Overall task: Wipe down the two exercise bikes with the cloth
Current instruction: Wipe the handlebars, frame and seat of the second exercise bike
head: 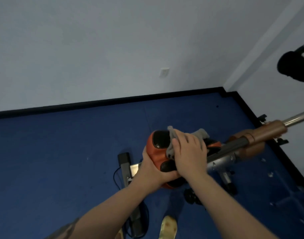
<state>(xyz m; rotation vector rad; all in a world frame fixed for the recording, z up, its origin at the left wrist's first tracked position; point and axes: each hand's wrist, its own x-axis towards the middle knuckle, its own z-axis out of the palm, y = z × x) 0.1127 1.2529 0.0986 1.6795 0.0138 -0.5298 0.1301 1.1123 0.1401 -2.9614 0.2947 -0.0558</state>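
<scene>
low in the frame's centre, the left hand [152,167] cups the near end of the saddle [157,150], fingers curled round it. just right, the right hand [189,152] presses the cloth [172,142] flat on top, fingers fairly straight. the saddle's long axis runs up-right toward the post [234,145], so the right hand is nearer the unwiped end.

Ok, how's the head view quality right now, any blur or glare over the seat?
Head view: dim, flat light, no glare on the orange-and-black seat; soft throughout, with blur on the right hand, the grey cloth and the bike frame; wide-angle bending tilts the baseboard.
</scene>
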